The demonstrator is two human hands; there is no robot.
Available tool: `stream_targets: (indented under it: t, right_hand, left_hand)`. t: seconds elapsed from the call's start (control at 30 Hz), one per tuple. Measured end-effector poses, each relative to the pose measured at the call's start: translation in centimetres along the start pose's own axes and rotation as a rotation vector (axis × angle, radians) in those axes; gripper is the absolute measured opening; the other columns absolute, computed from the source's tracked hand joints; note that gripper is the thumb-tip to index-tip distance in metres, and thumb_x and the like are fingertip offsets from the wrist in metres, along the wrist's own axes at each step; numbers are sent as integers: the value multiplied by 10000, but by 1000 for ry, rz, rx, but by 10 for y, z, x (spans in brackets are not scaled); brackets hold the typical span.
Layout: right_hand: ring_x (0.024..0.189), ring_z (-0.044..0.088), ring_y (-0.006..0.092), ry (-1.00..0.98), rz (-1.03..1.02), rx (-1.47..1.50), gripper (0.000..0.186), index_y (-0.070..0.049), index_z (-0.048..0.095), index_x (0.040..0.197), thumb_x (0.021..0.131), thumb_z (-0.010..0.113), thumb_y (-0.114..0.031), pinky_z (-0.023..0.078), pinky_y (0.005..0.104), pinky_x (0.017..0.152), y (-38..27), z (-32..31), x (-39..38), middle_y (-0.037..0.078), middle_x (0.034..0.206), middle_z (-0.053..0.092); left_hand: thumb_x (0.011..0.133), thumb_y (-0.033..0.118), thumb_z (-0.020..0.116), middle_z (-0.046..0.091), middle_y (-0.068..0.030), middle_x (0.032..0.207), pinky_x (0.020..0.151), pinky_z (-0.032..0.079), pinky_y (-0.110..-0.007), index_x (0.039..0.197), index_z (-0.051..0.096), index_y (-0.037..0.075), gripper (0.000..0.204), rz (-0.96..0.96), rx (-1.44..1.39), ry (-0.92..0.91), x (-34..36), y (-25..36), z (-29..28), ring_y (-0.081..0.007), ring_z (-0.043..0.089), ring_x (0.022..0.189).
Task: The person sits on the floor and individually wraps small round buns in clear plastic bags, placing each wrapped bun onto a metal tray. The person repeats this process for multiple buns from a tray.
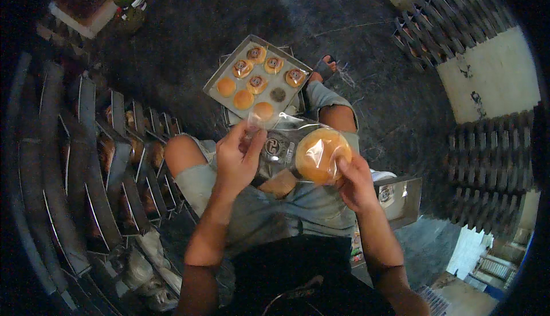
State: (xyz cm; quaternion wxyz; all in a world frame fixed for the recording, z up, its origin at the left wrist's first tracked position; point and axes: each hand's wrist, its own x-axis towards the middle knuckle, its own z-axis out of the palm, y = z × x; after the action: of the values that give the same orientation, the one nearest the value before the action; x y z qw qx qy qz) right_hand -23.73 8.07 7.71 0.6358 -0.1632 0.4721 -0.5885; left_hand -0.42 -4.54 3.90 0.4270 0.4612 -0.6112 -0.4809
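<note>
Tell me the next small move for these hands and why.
Probably slide the bun deeper into the clear bag: the right hand grips the bun, already partly wrapped in plastic, while the left hand pinches the bag's open edge.

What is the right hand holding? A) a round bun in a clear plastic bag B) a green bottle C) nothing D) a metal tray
A: the right hand grips a round golden bun wrapped in a clear plastic bag, while the left hand pinches the bag's open end; the metal tray of buns lies on the floor ahead.
</note>
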Motion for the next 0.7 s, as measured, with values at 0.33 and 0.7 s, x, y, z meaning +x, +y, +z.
stream_targets:
  t: [0.33,0.7]
  right_hand:
    - [1440,477,439,-138,-1066,-1183,619,-21,603,1399,807,780,-58,265,648,1203,13,70,-12,241,1491,557]
    - [1427,515,373,-9,-1111,-1072,598,-41,638,1382,802,781,-54,183,650,1232,41,66,22,190,1465,604]
  left_hand:
    - [958,306,617,305,-249,1654,1244,270,-473,1602,214,-52,839,18,-1215,-233,-7,81,47,-348,344,1519]
    - [959,405,658,313,-192,1649,1239,321,-473,1629,173,35,906,-282,-945,-114,-48,21,38,-326,357,1513]
